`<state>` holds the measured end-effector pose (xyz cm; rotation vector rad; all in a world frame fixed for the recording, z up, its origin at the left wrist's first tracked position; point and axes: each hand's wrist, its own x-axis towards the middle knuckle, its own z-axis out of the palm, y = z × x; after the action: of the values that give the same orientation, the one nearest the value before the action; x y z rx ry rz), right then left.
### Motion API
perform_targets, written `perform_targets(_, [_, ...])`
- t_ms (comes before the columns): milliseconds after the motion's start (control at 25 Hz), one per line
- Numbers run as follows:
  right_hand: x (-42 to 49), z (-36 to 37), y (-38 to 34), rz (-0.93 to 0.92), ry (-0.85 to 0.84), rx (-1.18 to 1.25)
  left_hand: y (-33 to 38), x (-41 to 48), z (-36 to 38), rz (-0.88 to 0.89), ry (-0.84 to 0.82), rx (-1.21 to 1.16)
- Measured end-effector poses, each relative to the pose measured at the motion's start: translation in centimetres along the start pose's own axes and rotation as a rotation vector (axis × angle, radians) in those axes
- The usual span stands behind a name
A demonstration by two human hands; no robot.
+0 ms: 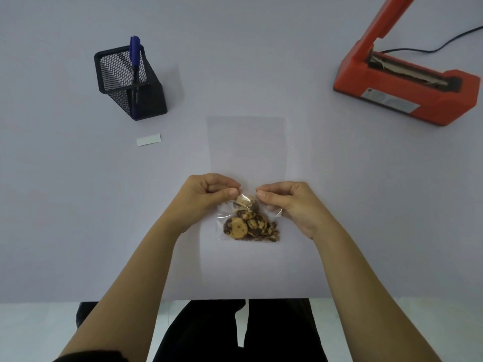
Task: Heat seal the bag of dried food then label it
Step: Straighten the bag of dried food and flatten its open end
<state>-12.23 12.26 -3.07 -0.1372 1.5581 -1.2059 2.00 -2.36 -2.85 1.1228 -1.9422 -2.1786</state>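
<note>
1. The left hand [206, 197] and right hand [290, 202] each pinch the clear bag [248, 220] of dried food with fingers closed on its upper part.
2. The bag sits low over the pale surface [78, 205], near its front edge.
3. A white label [148, 139] lies flat, left of the bag.
4. A blue marker [135, 64] stands in a black mesh holder [130, 84].
5. The orange heat sealer [407, 84] stands far right, arm raised.

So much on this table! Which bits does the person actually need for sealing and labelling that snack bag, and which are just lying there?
Needed for the job:
- bag of cookies, pinched by left hand and right hand
- orange heat sealer, lever raised
- white label
- blue marker

Just lying about:
- black mesh pen holder, only holding the marker
- power cord
</note>
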Motion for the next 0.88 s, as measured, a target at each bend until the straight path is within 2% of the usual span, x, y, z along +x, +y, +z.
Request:
perform_targets(160, [-0.1,0.0,0.4,-0.129,0.029,-0.035,0.0,-0.1,0.1,-0.007,0.011,-0.02])
perform_targets(360, [0.2,1.0,0.6,-0.278,0.333,-0.422,-0.1,0.0,2.4,0.074,0.393,0.294])
perform_targets(520, [0.5,2.1,0.8,-0.338,0.493,-0.611,-0.2,0.3,3.9,0.076,0.484,0.369])
perform_targets(640, [0.8,2.0,0.8,-0.399,0.594,-0.763,-0.6,0.6,4.2,0.103,0.582,0.552])
perform_targets(760, [0.9,1.9,0.2,-0.59,0.506,-0.948,-0.7,1.2,4.5,0.233,0.524,0.752])
perform_targets(880, [1.3,1.8,-0.5,-0.584,0.386,-1.157,-0.4,1.8,4.3,0.255,0.414,0.837])
